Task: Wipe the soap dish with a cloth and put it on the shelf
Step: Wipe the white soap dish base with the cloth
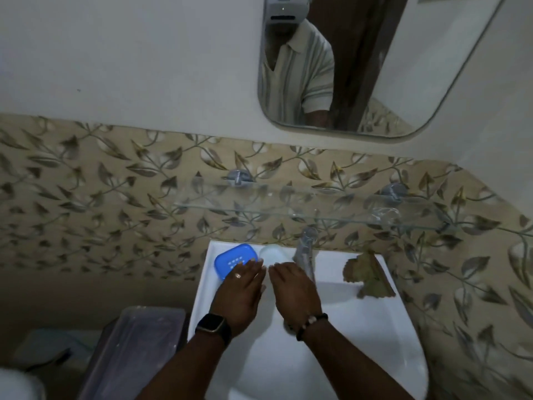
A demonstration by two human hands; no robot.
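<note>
Fingers straight and empty, left hand (242,290) and right hand (294,290) hover above white sink (346,327); blue oval plastic soap dish (230,259) at ten o'clock, likely unwiped; crumpled brown cloth (367,275) untouched at two; clear glass shelf (302,212) at twelve awaits.

The soap dish (230,259) sits on the sink's (360,327) back rim, at the fingertips of the left grip (240,295). The tap (305,254) stands just beyond the right grip (294,290), and the cloth (367,275) lies on the rim well to its right. The glass shelf (288,211) runs along the wall beyond both grips. A plastic box (138,342) stands left of the left grip.
</note>
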